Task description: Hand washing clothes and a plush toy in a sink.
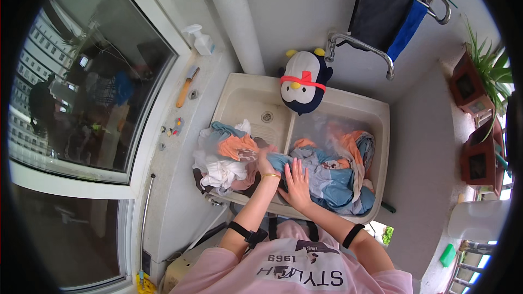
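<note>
My left hand [265, 162], with a gold bracelet at the wrist, is closed around blue cloth at the divider of the double laundry sink [384, 130]. Spread flat, my right hand [298, 183] presses on blue and grey wet clothes [335, 183] in the right basin, which holds cloudy water. Orange and beige cloth lies at that basin's right side. Left of my left hand, a heap of white, orange, blue and brown clothes [229, 163] covers the near part of the left basin and its rim. A penguin plush [304, 83] sits over the divider at the far side.
A chrome faucet [363, 45] reaches over the right basin. Dark towels [380, 16] hang from a rail. The left ledge holds a spray bottle [202, 43], a wooden-handled brush [188, 86] and small items. Potted plants [474, 81] and a green soap bar [448, 255] are at the right.
</note>
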### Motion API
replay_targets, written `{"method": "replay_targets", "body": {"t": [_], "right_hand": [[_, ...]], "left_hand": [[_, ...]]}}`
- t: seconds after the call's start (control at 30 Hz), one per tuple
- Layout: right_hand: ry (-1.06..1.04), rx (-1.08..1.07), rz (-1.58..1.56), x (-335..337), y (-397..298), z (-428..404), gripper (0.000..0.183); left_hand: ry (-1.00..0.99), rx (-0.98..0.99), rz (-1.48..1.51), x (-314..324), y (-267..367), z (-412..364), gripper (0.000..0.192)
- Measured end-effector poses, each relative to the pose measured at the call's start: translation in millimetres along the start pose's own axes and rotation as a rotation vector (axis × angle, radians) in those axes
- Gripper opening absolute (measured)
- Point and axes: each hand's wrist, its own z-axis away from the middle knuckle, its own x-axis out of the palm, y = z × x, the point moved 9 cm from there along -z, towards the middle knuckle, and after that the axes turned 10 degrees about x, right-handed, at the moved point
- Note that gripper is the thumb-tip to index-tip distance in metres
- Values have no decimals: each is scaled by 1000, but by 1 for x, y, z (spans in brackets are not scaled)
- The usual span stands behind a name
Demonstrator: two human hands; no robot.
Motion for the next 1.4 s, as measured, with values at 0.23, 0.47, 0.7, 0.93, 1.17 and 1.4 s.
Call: {"method": "replay_targets", "body": {"t": [0.23, 0.47, 0.7, 0.93, 1.17, 1.4], "right_hand": [[340, 401, -298, -3, 60, -51, 83], [-140, 337, -421, 2, 85, -68, 51], [-857, 507, -786, 43, 98, -55, 29], [-1121, 732, -1164, 84, 76, -30, 26], [-1022, 542, -1271, 49, 55, -83, 26], [-1173, 650, -1319, 41, 35, -60, 32]], "left_hand": [[-63, -127, 83, 44, -22, 39, 24], [-246, -240, -63, 61, -35, 31, 26], [-380, -535, -132, 65, -63, 47, 28], [-549, -629, -2, 49, -64, 35, 18], [-821, -427, -123, 109, -7, 20, 81], [-946, -441, 47, 54, -89, 24, 105]]}}
